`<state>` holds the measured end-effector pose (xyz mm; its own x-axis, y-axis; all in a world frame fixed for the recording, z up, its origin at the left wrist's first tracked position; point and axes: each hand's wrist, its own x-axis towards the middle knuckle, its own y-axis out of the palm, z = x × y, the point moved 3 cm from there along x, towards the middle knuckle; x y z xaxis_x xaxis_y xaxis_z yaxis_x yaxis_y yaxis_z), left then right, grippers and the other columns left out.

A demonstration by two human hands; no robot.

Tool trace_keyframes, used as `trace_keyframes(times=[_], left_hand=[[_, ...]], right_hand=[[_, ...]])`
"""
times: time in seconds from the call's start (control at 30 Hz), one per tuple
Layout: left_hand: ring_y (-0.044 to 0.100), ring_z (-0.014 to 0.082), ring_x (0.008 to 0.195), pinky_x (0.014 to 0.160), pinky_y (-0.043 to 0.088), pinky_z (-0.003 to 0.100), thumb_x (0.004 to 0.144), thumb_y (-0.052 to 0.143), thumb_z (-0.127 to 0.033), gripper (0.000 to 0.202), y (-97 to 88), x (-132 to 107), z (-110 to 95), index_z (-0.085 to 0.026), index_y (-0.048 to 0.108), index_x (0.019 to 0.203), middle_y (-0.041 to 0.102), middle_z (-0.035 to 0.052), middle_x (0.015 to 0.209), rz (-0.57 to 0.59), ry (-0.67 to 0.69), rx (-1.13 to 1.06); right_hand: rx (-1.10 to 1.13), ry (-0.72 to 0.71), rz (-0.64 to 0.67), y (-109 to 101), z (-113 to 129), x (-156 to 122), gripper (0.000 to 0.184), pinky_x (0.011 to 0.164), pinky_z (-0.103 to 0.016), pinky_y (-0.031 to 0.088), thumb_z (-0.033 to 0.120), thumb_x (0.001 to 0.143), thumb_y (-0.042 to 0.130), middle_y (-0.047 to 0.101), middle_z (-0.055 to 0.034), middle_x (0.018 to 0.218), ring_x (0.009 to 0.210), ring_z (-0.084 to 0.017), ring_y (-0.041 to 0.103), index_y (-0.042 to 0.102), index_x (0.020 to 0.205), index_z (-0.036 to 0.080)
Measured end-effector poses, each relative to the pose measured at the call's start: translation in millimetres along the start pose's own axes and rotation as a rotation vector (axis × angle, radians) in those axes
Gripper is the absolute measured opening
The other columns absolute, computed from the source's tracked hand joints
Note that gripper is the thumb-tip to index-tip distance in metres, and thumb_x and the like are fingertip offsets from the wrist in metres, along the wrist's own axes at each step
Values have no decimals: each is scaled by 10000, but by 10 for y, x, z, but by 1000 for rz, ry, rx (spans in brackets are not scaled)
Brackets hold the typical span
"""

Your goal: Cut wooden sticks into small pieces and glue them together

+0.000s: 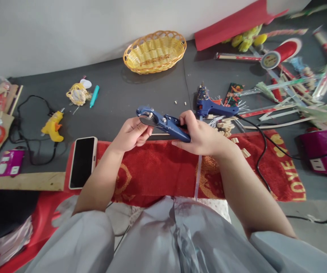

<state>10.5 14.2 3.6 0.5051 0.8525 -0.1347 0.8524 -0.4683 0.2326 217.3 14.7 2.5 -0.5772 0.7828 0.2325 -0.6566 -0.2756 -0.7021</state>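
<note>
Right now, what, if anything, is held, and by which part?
Right hand: blue pliers-like tool, by its handles. Left hand: beside its head, any hold unclear.

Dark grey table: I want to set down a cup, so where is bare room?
Bare patches lie between the turquoise plastic stick and blue metal pliers, and between the oval yellow wicker basket and navy glue gun. The right end is crowded around the red-and-white cylindrical spool.

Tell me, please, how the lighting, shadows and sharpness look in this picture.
Head view, overall: light looks soft and even; head view, back: a faint shadow lies under the basket; head view, right edge: the packets look smeared and stretched; head view, centre: the blue tool is fairly clear; head view, left: the phone screen is dark, without strong glare.
</note>
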Motion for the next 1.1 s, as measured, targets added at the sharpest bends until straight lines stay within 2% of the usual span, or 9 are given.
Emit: trace_keyframes(times=[0.37,0.5,0.87,1.1], left_hand=[[289,24,381,350,263,161,829,607,-534,389,-56,22,58,-152,624,756,364,-62,478,-91,50,144],[312,22,385,343,261,161,813,623,-542,396,-61,22,62,-148,634,770,398,-54,506,-119,57,135],[306,23,381,342,260,159,828,606,-537,395,-50,29,73,-145,642,787,381,-58,491,-85,52,108],[313,16,383,351,276,145,852,594,-501,365,-45,44,61,-143,631,792,383,-65,496,-62,110,115]], right_hand=[[-33,15,-5,10,-10,2,426,557,-295,387,421,744,655,501,0,784,591,-143,463,340,957,227],[-20,43,6,10,-12,5,435,554,-297,385,418,735,658,490,7,764,581,-146,463,331,951,228],[-15,63,18,10,-9,8,451,553,-298,382,439,734,650,497,1,779,581,-150,469,309,946,233],[2,47,25,6,-18,15,461,547,-289,380,436,737,651,483,7,782,577,-138,468,293,944,234]])
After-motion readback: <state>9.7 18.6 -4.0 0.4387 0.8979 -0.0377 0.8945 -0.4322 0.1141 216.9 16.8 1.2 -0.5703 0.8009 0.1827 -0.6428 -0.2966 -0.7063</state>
